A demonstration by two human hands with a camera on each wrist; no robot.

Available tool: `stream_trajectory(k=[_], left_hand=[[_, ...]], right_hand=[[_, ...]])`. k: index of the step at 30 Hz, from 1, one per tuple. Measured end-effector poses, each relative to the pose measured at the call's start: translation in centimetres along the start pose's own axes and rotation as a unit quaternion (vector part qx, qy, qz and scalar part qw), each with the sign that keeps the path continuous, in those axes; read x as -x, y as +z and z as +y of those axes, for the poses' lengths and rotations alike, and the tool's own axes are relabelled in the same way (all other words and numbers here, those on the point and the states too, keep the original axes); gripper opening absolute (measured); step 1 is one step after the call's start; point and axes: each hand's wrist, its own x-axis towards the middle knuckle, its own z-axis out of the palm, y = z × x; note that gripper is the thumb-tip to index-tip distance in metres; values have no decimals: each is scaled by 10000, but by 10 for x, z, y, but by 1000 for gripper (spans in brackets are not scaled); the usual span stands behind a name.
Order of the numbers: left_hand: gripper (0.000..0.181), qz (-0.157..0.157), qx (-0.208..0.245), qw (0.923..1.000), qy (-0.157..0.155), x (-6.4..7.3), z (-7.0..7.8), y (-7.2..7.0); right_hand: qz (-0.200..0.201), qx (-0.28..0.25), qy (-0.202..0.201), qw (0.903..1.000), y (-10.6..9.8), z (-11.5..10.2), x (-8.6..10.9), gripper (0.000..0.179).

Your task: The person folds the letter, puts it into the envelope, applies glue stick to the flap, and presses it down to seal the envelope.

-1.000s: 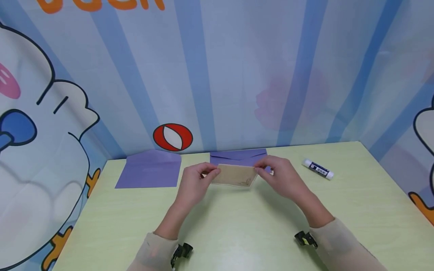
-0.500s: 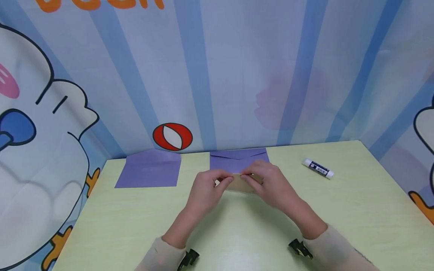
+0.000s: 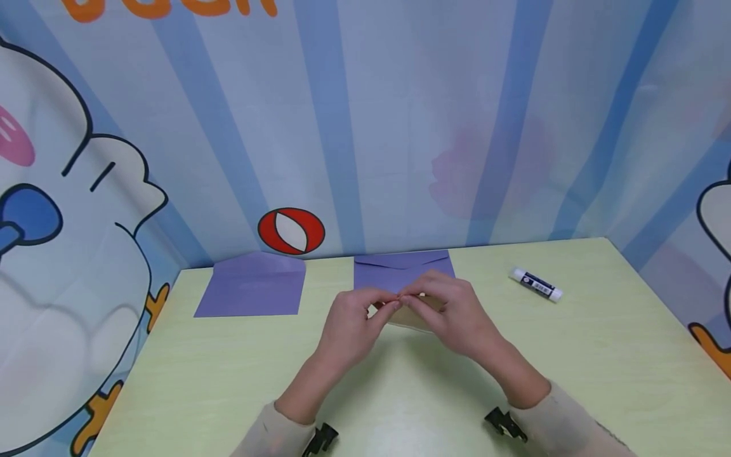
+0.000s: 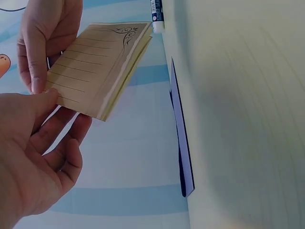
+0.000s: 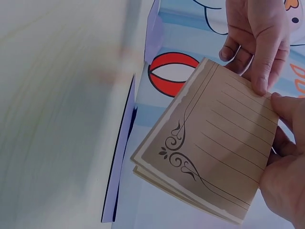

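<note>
A folded sheet of brown lined letter paper (image 3: 408, 318), with a dark scroll ornament in its corner, is held above the table. My left hand (image 3: 349, 325) pinches its folded upper edge between thumb and fingers. Right beside it, my right hand (image 3: 459, 312) pinches the same edge, and the fingertips of both hands meet. The left wrist view shows the paper (image 4: 95, 64) with its two layers slightly apart at the loose edge. Both layers of the paper (image 5: 219, 138) also show in the right wrist view. From the head, the hands hide most of the sheet.
Behind the hands lies a purple envelope (image 3: 388, 274) with its flap folded down. Another purple envelope (image 3: 251, 289), flap up, lies at the back left. A glue stick (image 3: 535, 284) lies at the back right of the pale table (image 3: 599, 355). A printed backdrop (image 3: 400, 127) stands behind.
Both hands have come together from the paper's two upper corners to the middle of its upper edge. They moved slightly lower and nearer; the envelopes and glue stick stayed put.
</note>
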Motion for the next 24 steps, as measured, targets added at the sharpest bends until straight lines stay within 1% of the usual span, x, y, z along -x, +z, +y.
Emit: stream_trajectory(k=[2, 5, 8, 11, 17, 24], left_hand=[[8, -54, -5, 10000, -23, 0, -1, -1], [7, -180, -14, 9998, -125, -1, -5, -1], [7, -313, -32, 9992, -265, -1, -11, 1], [6, -392, -63, 9986, -345, -1, -16, 2], [7, -439, -167, 9982, -362, -1, -20, 3], [8, -450, -175, 9985, -277, -1, -16, 2]], right_hand=[[33, -56, 93, 9999, -3, 0, 0, 13], [188, -110, 157, 9996, -8, -1, -1, 15], [370, -185, 140, 9990, -14, 0, -3, 18], [452, -279, 113, 9985, -18, 0, -5, 20], [416, -393, 175, 9982, -20, 0, -6, 20], [255, -310, 242, 9989, -16, 2, -4, 19]])
